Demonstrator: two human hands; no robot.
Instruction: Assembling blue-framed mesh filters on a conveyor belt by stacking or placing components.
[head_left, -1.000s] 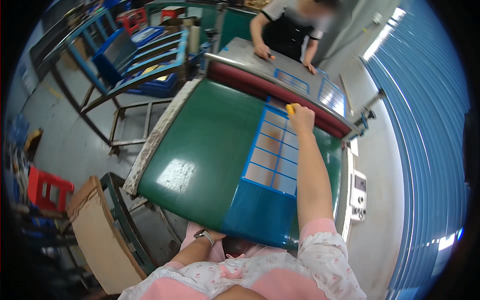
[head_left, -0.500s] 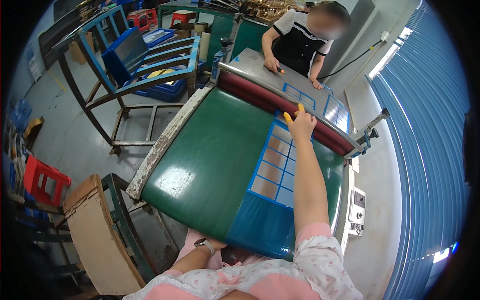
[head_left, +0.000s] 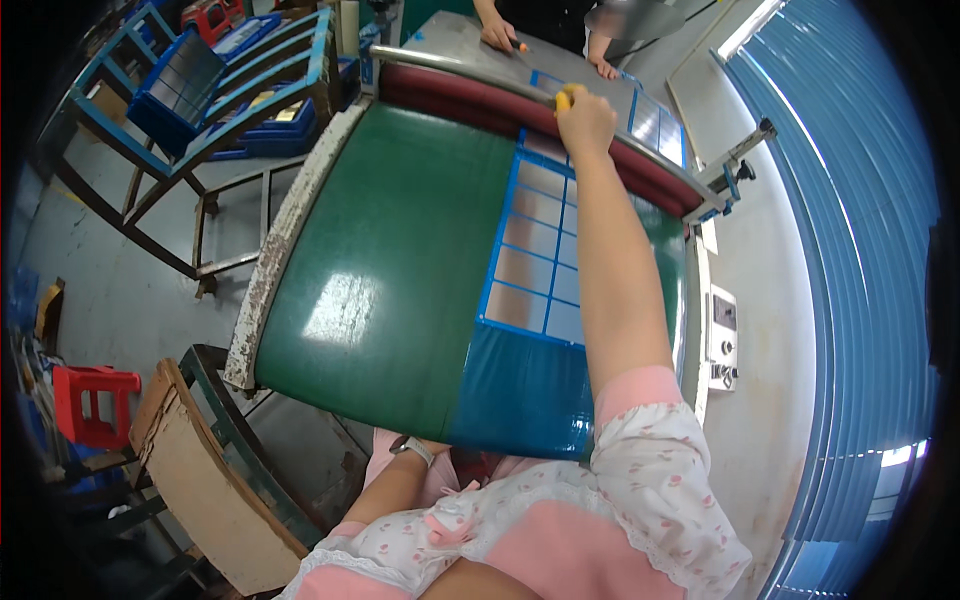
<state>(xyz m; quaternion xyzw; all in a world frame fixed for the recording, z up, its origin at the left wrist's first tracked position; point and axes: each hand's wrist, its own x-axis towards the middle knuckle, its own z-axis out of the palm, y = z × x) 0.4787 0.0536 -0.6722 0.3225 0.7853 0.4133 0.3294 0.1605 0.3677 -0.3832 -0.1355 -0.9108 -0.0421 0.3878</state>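
— Workshop with blue corrugated wall (head_left: 850,250) along the right, grey concrete floor (head_left: 110,270) to the left. In the middle, a green worktop (head_left: 400,250), broad and slightly domed, sloping away toward a dark red roller (head_left: 470,95) across its far edge.

— And on the green surface?

— A blue gridded sheet (head_left: 545,270), long axis running from the near edge straight out toward the roller, far end tucked against it. Lies on the right half only; wide bare green to its left, just a narrow strip on the right before the worktop's edge.

— Hands?

— Right hand (head_left: 585,118) stretched far out over the sheet's far end, at the roller, fingers closed around a small yellow tool (head_left: 565,96). Left hand not visible; only the forearm with a wristwatch (head_left: 412,449) below the near edge, so cannot tell its grip.

— Anything beyond the roller?

— Grey metal plate (head_left: 470,45) carrying another stretch of gridded sheet, a second person's hands (head_left: 497,35) resting on it. Blue metal racks (head_left: 220,90) at far left, red stool (head_left: 90,405) and a leaning wooden board (head_left: 205,490) at near left. Control box (head_left: 722,335) on the right side.
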